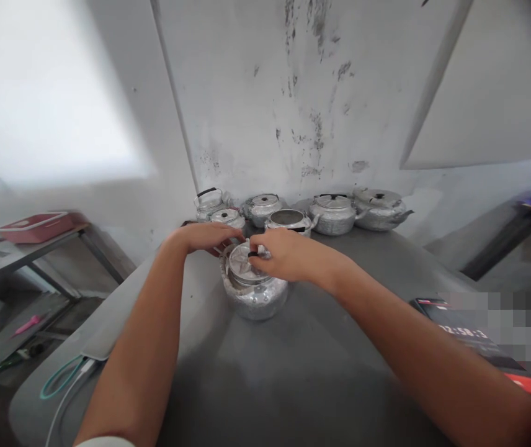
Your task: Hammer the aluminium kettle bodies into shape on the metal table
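A dented silver kettle (258, 301) stands on the grey table in front of me. Its round lid (240, 261) sits tilted at the mouth, the near edge raised above the rim. My right hand (277, 251) pinches the lid's black knob (252, 254) between thumb and fingers. At the kettle's far left side, my left hand (212, 237) curls its fingers at the rim, seemingly gripping it; the fingertips are partly hidden. Just behind my hands is a lidless kettle (288, 217) with its dark opening showing.
Several more silver kettles, including a lidded one (334, 214) and a wide one (379, 210), line the wall. A phone (470, 335) lies at the table's right. Cables (67, 379) run along the left edge. A red basket (37, 228) rests on a side shelf.
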Demonstrator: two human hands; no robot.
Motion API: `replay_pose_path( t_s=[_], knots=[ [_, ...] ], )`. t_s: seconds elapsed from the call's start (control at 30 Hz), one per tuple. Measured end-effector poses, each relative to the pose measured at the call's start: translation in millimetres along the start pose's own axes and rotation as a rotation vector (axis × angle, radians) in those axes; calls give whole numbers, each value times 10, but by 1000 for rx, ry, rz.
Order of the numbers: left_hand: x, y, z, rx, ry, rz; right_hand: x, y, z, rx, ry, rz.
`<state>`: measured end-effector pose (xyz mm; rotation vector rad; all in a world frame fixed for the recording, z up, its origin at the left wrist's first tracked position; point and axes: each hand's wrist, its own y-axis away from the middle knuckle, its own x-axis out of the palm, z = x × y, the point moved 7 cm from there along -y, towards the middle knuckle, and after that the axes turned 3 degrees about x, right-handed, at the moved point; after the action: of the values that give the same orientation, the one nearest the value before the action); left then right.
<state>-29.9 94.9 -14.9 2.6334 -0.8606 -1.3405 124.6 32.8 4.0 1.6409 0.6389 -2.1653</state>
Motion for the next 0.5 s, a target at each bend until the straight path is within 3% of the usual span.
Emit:
replay_pose_path(
  t_s=[0.3,0.5],
  knots=[
    [11,90,-98,8,-102,14,63,-7,28,-22,26,13],
    [53,165,-281,150,-297,84,59,-22,31,-69,1,13]
  ],
)
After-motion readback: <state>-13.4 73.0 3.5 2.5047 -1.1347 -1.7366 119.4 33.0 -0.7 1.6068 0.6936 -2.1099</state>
